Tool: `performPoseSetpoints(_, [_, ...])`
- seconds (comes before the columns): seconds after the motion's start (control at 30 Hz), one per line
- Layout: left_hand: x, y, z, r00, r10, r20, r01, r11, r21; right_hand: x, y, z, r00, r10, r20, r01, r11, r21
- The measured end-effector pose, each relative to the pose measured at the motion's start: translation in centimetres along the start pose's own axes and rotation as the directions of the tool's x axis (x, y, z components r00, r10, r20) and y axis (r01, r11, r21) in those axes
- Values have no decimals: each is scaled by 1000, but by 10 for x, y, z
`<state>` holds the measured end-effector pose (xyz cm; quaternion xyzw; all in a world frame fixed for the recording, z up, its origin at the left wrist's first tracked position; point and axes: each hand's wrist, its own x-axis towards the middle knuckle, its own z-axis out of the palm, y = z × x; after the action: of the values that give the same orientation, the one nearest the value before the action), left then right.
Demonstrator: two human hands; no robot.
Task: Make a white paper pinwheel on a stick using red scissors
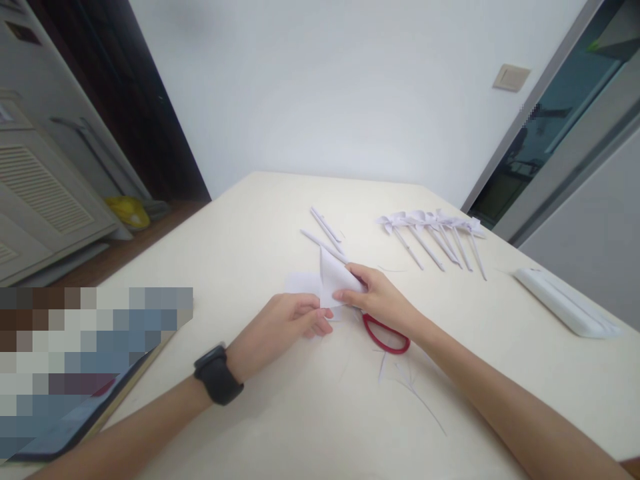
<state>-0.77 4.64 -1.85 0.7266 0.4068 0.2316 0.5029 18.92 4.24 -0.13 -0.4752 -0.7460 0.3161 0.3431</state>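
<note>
My right hand (375,293) pinches a folded white piece of paper (337,277) between thumb and fingers, its pointed corner upward. My left hand (295,317), wearing a black watch at the wrist, has its fingers curled together at the paper's lower left corner. Under both hands lie more white paper pieces (301,283), partly hidden. Scissors with a red handle (387,335) rest beneath my right hand, their blades mostly covered. Just beyond the paper are several rolled white paper sticks (325,225).
Several white paper pinwheels on sticks (425,230) lie in a row at the back right. A long white case (565,303) is near the right edge. Thin paper scraps (413,387) lie in front of the scissors. A dark-edged tablet-like object (95,407), partly pixelated, occupies the left edge.
</note>
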Motion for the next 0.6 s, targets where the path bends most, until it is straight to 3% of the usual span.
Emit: performPoseSetpoints(0.6, [-1, 2, 3, 1000, 19, -13, -19, 1000, -23, 0, -2, 2, 1000, 4, -24, -5, 1000, -18])
